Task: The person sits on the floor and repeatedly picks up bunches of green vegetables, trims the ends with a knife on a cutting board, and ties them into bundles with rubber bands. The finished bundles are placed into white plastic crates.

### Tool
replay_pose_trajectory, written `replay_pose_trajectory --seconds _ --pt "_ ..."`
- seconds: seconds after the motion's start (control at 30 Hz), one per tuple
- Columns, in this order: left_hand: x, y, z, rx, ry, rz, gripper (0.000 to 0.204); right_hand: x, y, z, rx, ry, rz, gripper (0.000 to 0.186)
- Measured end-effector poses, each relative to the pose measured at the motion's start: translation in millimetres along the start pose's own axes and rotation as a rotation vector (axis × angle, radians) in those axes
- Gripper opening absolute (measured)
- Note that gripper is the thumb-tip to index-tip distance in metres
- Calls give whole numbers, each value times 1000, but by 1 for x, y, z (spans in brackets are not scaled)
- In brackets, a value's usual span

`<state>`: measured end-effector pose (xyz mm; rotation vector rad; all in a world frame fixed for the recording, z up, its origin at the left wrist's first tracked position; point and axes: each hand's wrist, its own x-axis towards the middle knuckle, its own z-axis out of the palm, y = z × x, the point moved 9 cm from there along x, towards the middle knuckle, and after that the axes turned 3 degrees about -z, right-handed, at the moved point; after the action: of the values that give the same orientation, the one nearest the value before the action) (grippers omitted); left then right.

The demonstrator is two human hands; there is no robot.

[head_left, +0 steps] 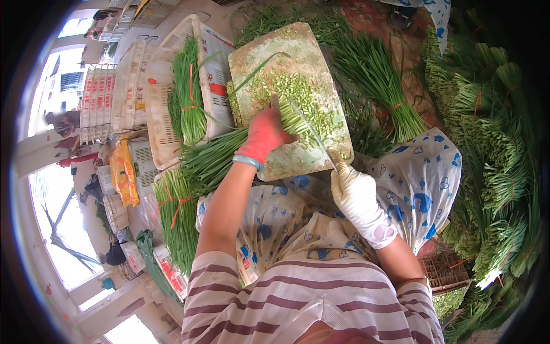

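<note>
My left hand (267,133), in a red fingerless-looking glove with a bracelet at the wrist, is closed around a bunch of green chives (215,156). The pale stem ends lie on a worn cutting board (281,45) across my lap, and the leaves trail off to the left. My right hand (354,192), in a white glove, grips a knife (312,132) by its handle. Its blade reaches up along the right side of the stem ends, close to my left fingers. Short chopped stem pieces (321,109) are scattered over the board's middle and right.
Tied chive bunches stand in a white crate (215,74) at left, beside my left leg (179,221) and beyond the board (381,86). A large pile of bunches (487,155) lines the right. A brown basket (441,274) sits near my right elbow. Another person's shoe (402,18) shows at the top.
</note>
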<state>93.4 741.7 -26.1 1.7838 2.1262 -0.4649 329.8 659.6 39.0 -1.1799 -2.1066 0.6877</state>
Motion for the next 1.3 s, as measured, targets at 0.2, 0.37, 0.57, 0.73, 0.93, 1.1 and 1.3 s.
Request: replay_pose_trajectory --seconds 0.2,0.37,0.57,0.73,0.93,1.1,1.3 --pt "8 -5 16 -138 173 160 79 3 14 52 -78 -236 108 51" --pt "-6 2 0 -81 282 135 74 9 20 60 -136 -483 226 45" --pt "-7 9 -1 -6 195 12 74 60 22 89 -122 -549 113 34" --pt "-11 10 3 0 280 74 74 46 32 67 64 -734 263 23" --pt "-6 8 -3 -29 208 20 92 130 46 152 28 -714 281 31" --pt "-18 -18 -23 -449 223 197 138 168 77 154 304 -820 420 48" --pt "-79 -95 -19 -267 256 33 140 171 45 91 149 -350 65 52"
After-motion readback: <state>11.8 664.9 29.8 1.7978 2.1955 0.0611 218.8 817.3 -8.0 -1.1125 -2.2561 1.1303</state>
